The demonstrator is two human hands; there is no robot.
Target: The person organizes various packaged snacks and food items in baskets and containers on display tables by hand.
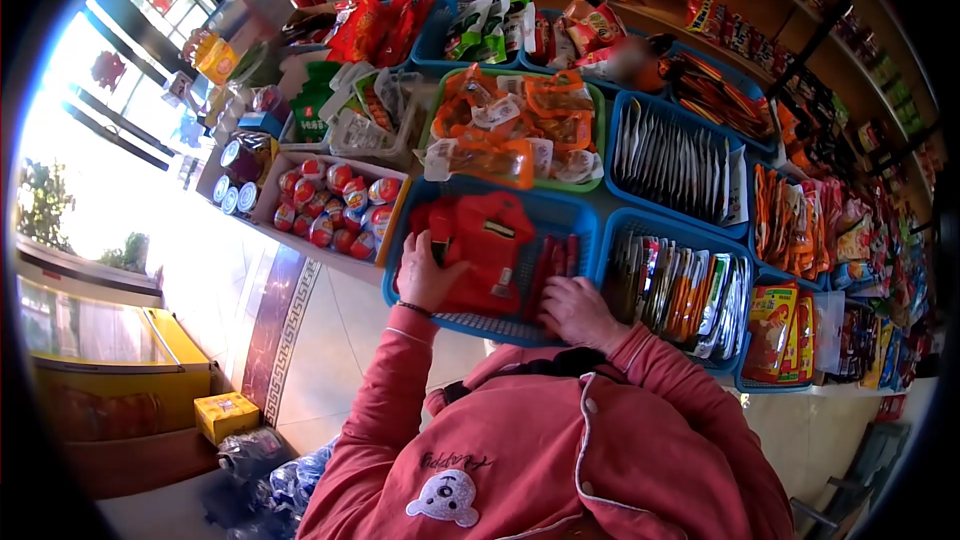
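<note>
In the blue basket (592, 230) at the front centre lie red packets (485, 250), with narrow dark red packets (553, 265) on their right. My left hand (425, 275) rests on the left edge of the red packets, fingers apart. At the basket's front right, my right hand (580, 312) touches the lower end of the narrow packets; its fingers are bent, and whether they grip one is hidden. Behind this basket, a green basket (600, 145) holds orange packets (515, 120). To the right, another blue basket (745, 275) holds upright sachets (680, 290).
A box of red and white egg-shaped items (335, 205) stands left of the basket. More blue baskets with packets are behind and to the right. Shelves (700, 30) line the back right. A yellow box (226, 416) is on the lower left.
</note>
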